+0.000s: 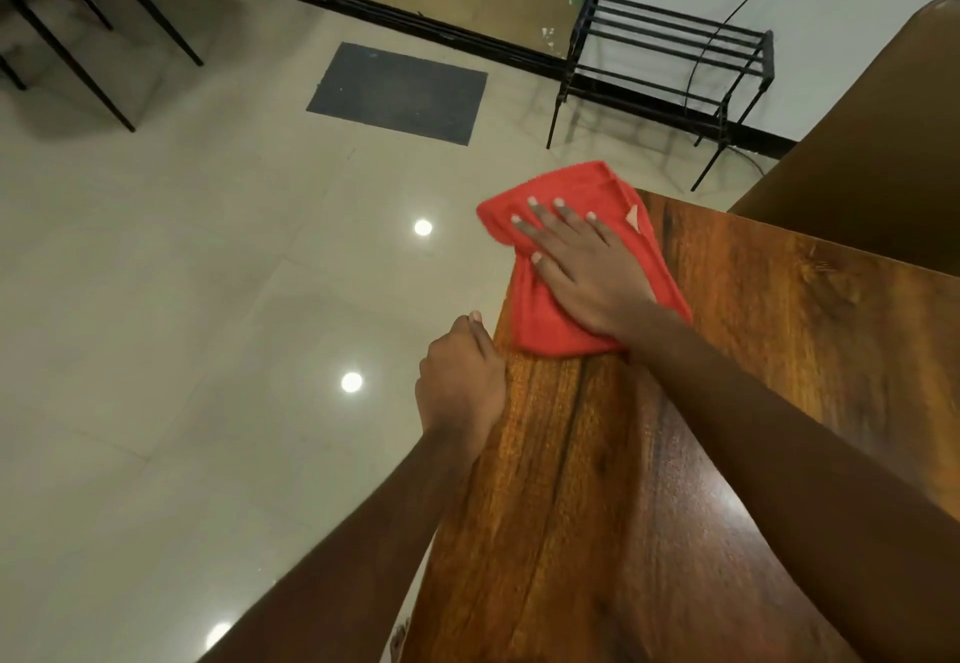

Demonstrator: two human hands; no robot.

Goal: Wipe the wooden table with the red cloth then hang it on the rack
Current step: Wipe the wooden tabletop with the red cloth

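Note:
The red cloth (540,319) lies on the far left corner of the wooden table (753,350), and part of it hangs past the corner over the floor. My right hand (582,267) presses flat on the cloth with fingers spread. My left hand (460,382) grips the table's left edge just below the cloth, fingers curled over the edge. The black metal rack (670,59) stands on the floor beyond the table, against the wall.
A dark floor mat (400,91) lies on the glossy tiled floor to the left of the rack. Black chair or table legs (78,39) stand at the top left. A brown board or cabinet side (872,143) rises behind the table at right.

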